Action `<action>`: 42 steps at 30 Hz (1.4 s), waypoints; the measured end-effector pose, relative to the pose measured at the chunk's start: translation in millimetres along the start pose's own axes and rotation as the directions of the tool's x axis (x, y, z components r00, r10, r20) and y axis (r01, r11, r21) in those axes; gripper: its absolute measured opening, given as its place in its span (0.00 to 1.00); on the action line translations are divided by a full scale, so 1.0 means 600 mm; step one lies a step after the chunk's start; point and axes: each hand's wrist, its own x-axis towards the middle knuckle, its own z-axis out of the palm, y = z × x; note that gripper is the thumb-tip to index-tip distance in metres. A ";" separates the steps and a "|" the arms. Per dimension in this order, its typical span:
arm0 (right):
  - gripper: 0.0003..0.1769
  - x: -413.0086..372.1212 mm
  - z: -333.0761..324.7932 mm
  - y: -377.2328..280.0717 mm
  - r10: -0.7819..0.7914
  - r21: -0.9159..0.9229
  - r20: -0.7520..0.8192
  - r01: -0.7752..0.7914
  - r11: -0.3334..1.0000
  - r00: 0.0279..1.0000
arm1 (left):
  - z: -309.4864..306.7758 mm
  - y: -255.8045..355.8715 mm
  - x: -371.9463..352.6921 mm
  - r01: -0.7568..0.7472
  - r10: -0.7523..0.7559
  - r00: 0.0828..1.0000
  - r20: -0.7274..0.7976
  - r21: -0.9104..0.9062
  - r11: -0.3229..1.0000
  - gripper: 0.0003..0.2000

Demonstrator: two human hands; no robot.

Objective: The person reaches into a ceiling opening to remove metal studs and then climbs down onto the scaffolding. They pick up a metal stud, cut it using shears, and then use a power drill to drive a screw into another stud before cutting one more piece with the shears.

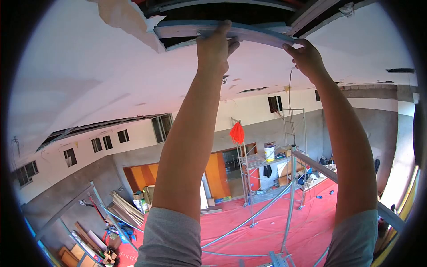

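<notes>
A long pale board strip (262,37) with a bluish edge lies across an opening (267,13) in the white ceiling. My left hand (213,49) is raised to the strip left of its middle, fingers wrapped on its edge. At the strip's right end, my right hand (307,58) pinches it between thumb and fingers. Torn ceiling board (129,22) hangs at the opening's left side. Metal channels (311,15) show inside the opening.
Scaffold tubes (292,200) rise close below my arms. Farther off stands another scaffold (244,169) with a white bucket (269,152) and an orange-red cloth (236,133). Red sheeting (267,227) covers the floor. Planks (126,209) lean at the left wall.
</notes>
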 end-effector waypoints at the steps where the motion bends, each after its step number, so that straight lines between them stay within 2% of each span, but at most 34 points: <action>1: 0.41 -0.009 -0.006 -0.007 -0.013 0.052 0.016 0.012 0.999 1.000 | 0.008 0.001 -0.005 -0.001 0.001 1.000 0.007 0.015 1.000 0.20; 4: 0.39 -0.019 -0.010 0.015 -0.152 -0.068 -0.050 0.149 0.987 0.987 | 0.020 -0.002 -0.023 0.003 -0.005 1.000 0.023 0.046 0.999 0.20; 7: 0.37 -0.029 -0.014 0.026 -0.185 -0.112 0.001 0.184 0.977 0.983 | 0.013 -0.008 -0.024 0.007 -0.009 0.999 0.043 0.051 0.999 0.20; 10: 0.34 -0.029 -0.019 0.025 -0.162 -0.076 0.003 0.162 0.984 0.987 | 0.012 -0.011 -0.019 0.006 -0.009 0.997 0.072 0.047 0.999 0.21; 12: 0.32 -0.019 -0.020 0.034 -0.165 0.001 -0.048 0.166 0.986 0.985 | 0.017 -0.006 -0.017 0.010 -0.014 0.997 0.082 0.046 0.999 0.23; 13: 0.31 -0.016 -0.022 0.031 -0.166 0.039 -0.074 0.169 0.985 0.983 | 0.019 -0.001 -0.017 0.054 -0.061 0.992 0.115 0.069 0.996 0.24; 15: 0.28 -0.027 -0.039 0.028 -0.080 0.243 -0.034 0.086 0.966 0.996 | 0.017 0.014 -0.019 0.140 -0.159 0.973 0.169 0.117 0.983 0.26; 16: 0.27 -0.032 -0.048 0.024 -0.040 0.341 -0.008 0.041 0.939 0.999 | 0.017 0.024 -0.024 0.166 -0.204 0.957 0.205 0.190 0.968 0.27; 18: 0.25 -0.034 -0.059 0.046 -0.045 0.396 0.021 0.033 0.918 0.999 | 0.019 0.038 -0.036 0.209 -0.304 0.916 0.263 0.334 0.919 0.30; 21: 0.22 -0.043 -0.064 0.053 -0.084 0.537 0.066 0.035 0.843 0.994 | 0.018 0.034 -0.039 0.249 -0.311 0.900 0.305 0.226 0.942 0.31; 25: 0.22 -0.050 -0.064 0.035 -0.053 0.717 0.108 -0.041 0.696 0.993 | 0.042 0.026 -0.053 0.188 -0.227 0.960 0.164 0.223 0.957 0.33; 28: 0.23 -0.046 -0.065 0.035 -0.037 0.728 0.144 -0.081 0.681 0.989 | 0.048 0.007 -0.058 0.180 -0.207 0.973 0.106 0.219 0.959 0.36; 31: 0.24 -0.053 -0.075 0.051 -0.064 0.729 0.205 -0.108 0.675 0.977 | 0.057 -0.013 -0.067 0.151 -0.175 0.977 0.123 0.183 0.971 0.36; 35: 0.25 -0.077 -0.078 0.086 -0.009 0.744 0.264 -0.198 0.638 0.964 | 0.094 -0.033 -0.104 0.119 -0.135 0.989 0.058 0.215 0.969 0.31; 39: 0.26 -0.086 -0.058 0.076 0.004 0.819 0.238 -0.203 0.537 0.971 | 0.134 -0.006 -0.117 -0.111 0.107 0.994 0.028 0.312 0.944 0.30; 40: 0.27 -0.085 -0.055 0.064 -0.001 0.838 0.232 -0.199 0.507 0.973 | 0.130 0.006 -0.098 -0.120 0.100 0.992 0.073 0.352 0.928 0.32; 42: 0.25 -0.078 -0.046 0.030 -0.001 0.812 0.283 -0.239 0.532 0.959 | 0.130 0.022 -0.079 -0.247 0.259 0.966 0.017 0.360 0.899 0.31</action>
